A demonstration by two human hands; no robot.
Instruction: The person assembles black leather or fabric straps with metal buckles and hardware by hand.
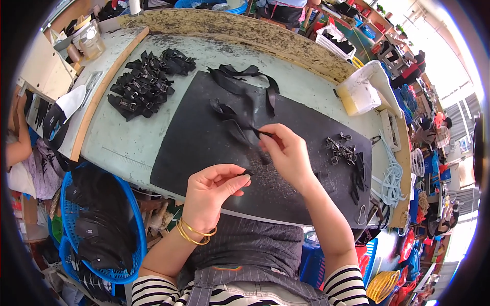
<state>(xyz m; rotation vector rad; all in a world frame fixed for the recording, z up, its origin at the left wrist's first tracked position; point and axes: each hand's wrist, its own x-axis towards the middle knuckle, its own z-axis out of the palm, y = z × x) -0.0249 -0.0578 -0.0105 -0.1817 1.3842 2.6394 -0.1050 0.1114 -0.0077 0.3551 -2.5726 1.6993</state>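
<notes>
My right hand (288, 155) is closed over the black mat (189, 132), thumb and fingers pinching a black strap (236, 130) that trails off to the left, partly blurred. Nearer to me, my left hand (210, 194) is closed in a pinch too. A small dark bit shows at its fingertips, too little to name. Beyond both hands another black strap (270, 86) lies in a loose curve. Small metal buckles (341, 150) are heaped on the mat's right side, and short black strap pieces (359, 176) lie beside them.
Many black strap pieces with buckles (143, 86) are piled at the table's far left. A white container (360, 92) and pale blue cord (393, 176) are at the right. A blue basket (138, 229) of black items stands at lower left. Another person's arm (19, 148) shows far left.
</notes>
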